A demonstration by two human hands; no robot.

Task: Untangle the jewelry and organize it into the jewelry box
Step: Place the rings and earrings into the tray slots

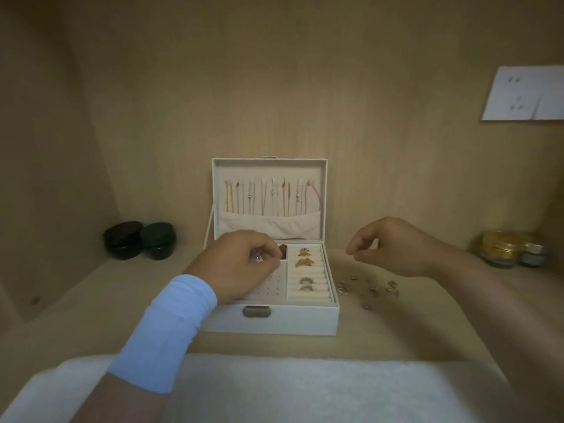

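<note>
1. Box first: jewelry box [274, 322] open, lid upright at the back, necklaces [271, 196] hung in a row inside the lid, rings [305, 262] seated in the padded rolls of its right half.
2. Over the box's left half: left hand [238, 264], fingers curled in tight, tips pinching a small shiny piece [258, 257] just above the perforated earring panel [271, 285].
3. Just right of the box, raised off the shelf: right hand [393, 245], fingers loosely curled, thumb and forefinger nearly meeting. Impossible to tell whether holding anything as fine as a chain or a post.
4. Below that hand, near the box's right wall: loose jewelry [369, 290] scattered on the shelf, not yet sorted.
5. Likely step: seating the pinched piece in the box's left half. Lower slowly, line up with one hole of the panel, press straight down, and release only once seated. Avoid brushing the rings in the rolls alongside.
6. For the right hand: steady the box's front wall against tipping, or single out one item from the pile rather than dragging several.
7. Hard to read:
   - Kind of piece in the pinch: blurred and mostly covered by fingers.
   - Dark reddish thing [283, 250] in the small compartment behind the panel: half hidden by the left hand.
   - Any tangles in the pile: too small to make out.
   - Much of the panel: under the hand and blue sleeve [171, 328].
</note>
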